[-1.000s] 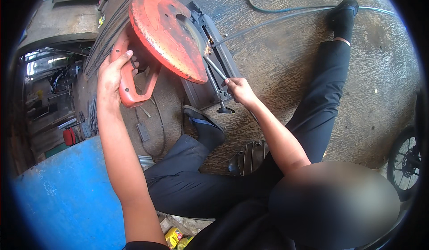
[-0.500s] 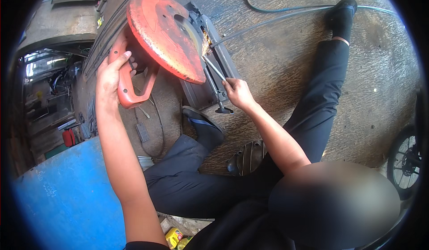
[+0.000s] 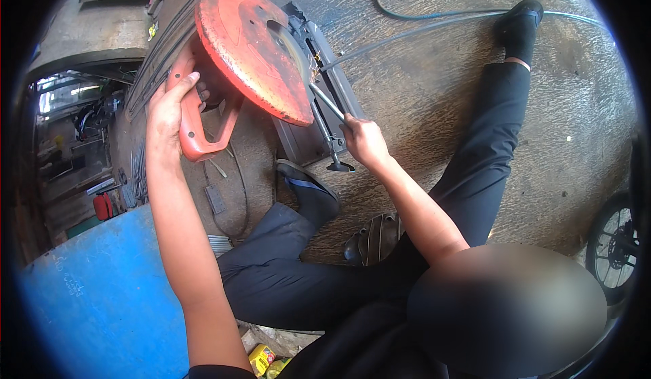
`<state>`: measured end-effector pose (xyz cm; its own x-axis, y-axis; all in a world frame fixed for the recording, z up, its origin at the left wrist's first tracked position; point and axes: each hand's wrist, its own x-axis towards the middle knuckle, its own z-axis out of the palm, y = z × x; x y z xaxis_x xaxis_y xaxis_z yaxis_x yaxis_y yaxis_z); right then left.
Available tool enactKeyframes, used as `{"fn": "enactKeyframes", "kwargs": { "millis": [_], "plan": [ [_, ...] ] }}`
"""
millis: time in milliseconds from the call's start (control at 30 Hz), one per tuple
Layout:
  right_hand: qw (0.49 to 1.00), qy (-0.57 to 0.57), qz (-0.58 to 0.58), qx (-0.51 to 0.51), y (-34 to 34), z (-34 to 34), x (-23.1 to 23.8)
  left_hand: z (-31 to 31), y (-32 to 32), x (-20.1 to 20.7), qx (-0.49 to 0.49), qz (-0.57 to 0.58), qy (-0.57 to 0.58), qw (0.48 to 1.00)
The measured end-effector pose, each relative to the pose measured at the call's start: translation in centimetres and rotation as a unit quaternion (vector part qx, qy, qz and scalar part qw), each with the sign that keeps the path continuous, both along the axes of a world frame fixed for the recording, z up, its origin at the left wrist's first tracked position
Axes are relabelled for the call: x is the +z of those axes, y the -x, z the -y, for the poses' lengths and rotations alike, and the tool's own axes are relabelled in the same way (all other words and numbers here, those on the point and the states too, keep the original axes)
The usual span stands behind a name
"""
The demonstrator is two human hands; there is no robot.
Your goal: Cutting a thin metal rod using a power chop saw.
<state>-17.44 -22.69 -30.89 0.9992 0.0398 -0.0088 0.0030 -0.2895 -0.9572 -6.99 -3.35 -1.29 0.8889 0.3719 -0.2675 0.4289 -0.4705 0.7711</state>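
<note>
My left hand (image 3: 171,112) is wrapped round the D-shaped handle of a red cut-off saw (image 3: 244,47). A worn red guard covers most of its disc, and the dark base (image 3: 308,135) sits on the floor beneath. In my right hand (image 3: 364,140) is a thin metal rod (image 3: 328,102), gripped near its close end. The rod's far tip meets the edge of the disc beside the guard, where a few small sparks (image 3: 314,66) show. Close to my right hand, a black clamp handle (image 3: 340,166) sticks out from the base. The guard hides part of the disc.
A blue panel (image 3: 108,297) lies at the lower left. Long metal bars run along the floor at the upper left. A hose (image 3: 434,17) crosses the floor near my outstretched foot. Beside my bent leg is a black sandal (image 3: 375,238); a wheel (image 3: 612,240) stands at the right.
The spray of sparks at the disc has shrunk to a few specks. The saw guard and both hands have barely moved.
</note>
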Motion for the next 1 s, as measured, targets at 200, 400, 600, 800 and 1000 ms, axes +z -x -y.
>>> {"fn": "enactKeyframes", "kwargs": {
  "millis": [200, 400, 600, 800, 1000],
  "plan": [
    [0.953, -0.167, -0.250, 0.037, -1.5, 1.1, -1.8, -0.6, -0.2, -0.1, 0.001, -0.009, -0.015, 1.000],
    [0.900, -0.298, -0.317, 0.037, -1.4, 0.5, -2.3, -0.6, 0.0, -0.3, 0.006, -0.001, -0.010, 1.000],
    [0.972, -0.134, -0.188, 0.048, -1.1, 0.7, -1.0, -0.2, 0.1, -0.2, 0.004, 0.003, -0.014, 1.000],
    [0.988, -0.061, -0.131, 0.046, -0.6, 0.7, 0.0, -0.1, 0.1, -0.1, -0.002, -0.002, -0.011, 1.000],
    [0.995, -0.033, -0.099, 0.006, -0.4, 0.6, 0.0, 0.0, 0.1, 0.0, -0.002, -0.002, -0.015, 1.000]
  ]
}}
